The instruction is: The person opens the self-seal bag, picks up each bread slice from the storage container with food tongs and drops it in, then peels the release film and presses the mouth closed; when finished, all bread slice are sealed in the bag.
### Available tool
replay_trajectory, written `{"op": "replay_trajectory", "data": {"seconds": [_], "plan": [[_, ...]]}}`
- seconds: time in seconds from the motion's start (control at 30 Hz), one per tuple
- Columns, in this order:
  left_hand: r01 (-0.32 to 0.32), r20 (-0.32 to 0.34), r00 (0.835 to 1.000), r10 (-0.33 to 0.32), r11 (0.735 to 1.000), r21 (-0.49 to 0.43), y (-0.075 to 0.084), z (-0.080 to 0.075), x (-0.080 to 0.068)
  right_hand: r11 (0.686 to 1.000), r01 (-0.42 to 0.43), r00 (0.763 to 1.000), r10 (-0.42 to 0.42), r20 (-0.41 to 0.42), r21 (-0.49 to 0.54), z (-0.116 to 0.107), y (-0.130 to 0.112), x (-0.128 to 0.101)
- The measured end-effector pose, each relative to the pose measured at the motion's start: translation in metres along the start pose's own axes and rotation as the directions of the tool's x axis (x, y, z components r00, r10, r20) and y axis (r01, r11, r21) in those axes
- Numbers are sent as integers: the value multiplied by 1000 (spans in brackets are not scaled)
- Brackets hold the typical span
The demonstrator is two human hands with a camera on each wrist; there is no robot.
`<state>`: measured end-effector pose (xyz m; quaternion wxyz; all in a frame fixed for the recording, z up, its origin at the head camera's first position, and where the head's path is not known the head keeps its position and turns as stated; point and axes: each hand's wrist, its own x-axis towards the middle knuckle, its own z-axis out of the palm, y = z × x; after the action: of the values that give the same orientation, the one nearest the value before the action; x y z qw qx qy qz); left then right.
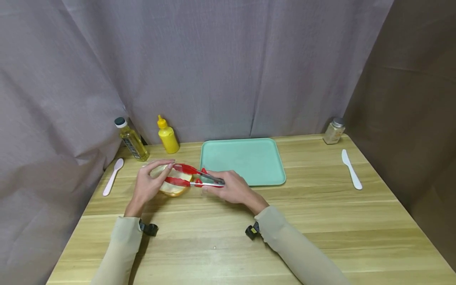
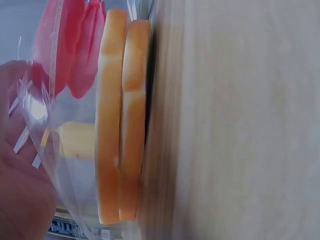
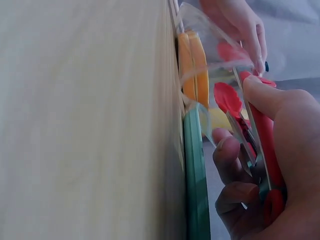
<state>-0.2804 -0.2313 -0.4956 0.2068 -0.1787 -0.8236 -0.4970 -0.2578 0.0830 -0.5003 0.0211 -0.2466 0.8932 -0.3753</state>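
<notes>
Two bread slices (image 2: 108,125) lie stacked on the table inside a clear plastic bag (image 3: 202,25). My left hand (image 1: 147,185) pinches the bag's upper film between thumb and fingers, lifting it off the bread. Gripped by its handle in my right hand (image 1: 231,187) is a pair of tongs (image 1: 183,169) with red scalloped tips. The tips stand apart over the bread, with nothing visible between them. Through the film in the left wrist view, the red tips show above the top slice, apart from it. The left fingers partly cover the bread in the head view.
A green tray (image 1: 242,160) lies right of the bread. Behind stand an oil bottle (image 1: 132,140) and a yellow squeeze bottle (image 1: 168,138). A pale spoon (image 1: 113,178) is at far left. On the right are a seasoning jar (image 1: 334,131) and a white knife (image 1: 351,170).
</notes>
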Motion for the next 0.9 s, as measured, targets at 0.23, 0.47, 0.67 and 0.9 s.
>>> {"op": "replay_trajectory", "data": {"seconds": [0.23, 0.47, 0.67, 0.9], "plan": [[-4, -4, 1000, 4, 1000, -14, -1, 2, 1, 1000, 18, 1000, -18, 2, 11, -14, 9, -16], [34, -5, 999, -34, 999, -10, -4, 0, 0, 1000, 6, 1000, -6, -17, -4, -39, 27, -45], [65, -3, 998, -65, 998, 18, -5, -3, -2, 999, -31, 998, 33, -58, 37, -65, 50, -75], [67, 2, 998, -67, 997, 27, -4, -2, -2, 988, -142, 978, 150, -143, 66, -100, 75, -111]]}}
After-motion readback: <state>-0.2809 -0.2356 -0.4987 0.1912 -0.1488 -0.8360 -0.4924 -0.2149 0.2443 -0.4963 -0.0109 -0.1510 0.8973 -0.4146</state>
